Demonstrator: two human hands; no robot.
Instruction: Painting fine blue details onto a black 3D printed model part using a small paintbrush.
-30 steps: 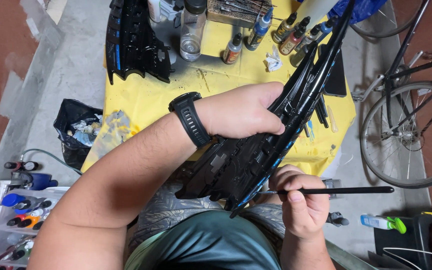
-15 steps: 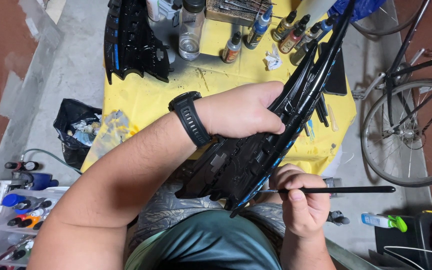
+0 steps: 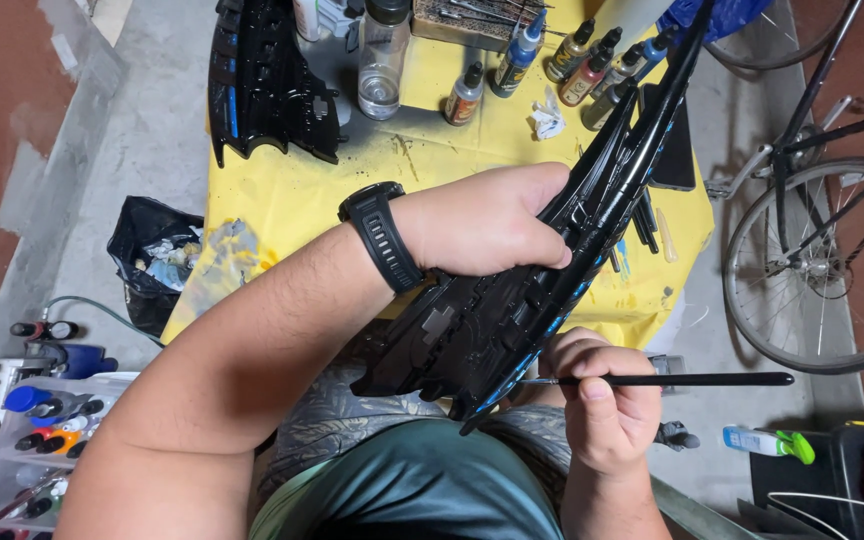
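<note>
My left hand [image 3: 487,225]: clamped over the black, blue-trimmed model hull [image 3: 512,310], whose long axis runs from my lap up-right across the yellow surface [image 3: 292,200]. My right hand [image 3: 602,405]: pinched on a thin black paintbrush [image 3: 682,379], lying level, tip apparently touching the hull's lower edge, just left of that hand.

Two hands, left hand [image 3: 487,220], right hand [image 3: 602,410], one thin black paintbrush [image 3: 672,379], two black model parts with blue trim [image 3: 492,320] [image 3: 267,85], one black wristwatch [image 3: 382,235], one clear jar [image 3: 384,55], one yellow-covered desk [image 3: 302,190], one bicycle [image 3: 822,220], about seven small paint bottles [image 3: 465,95].
</note>
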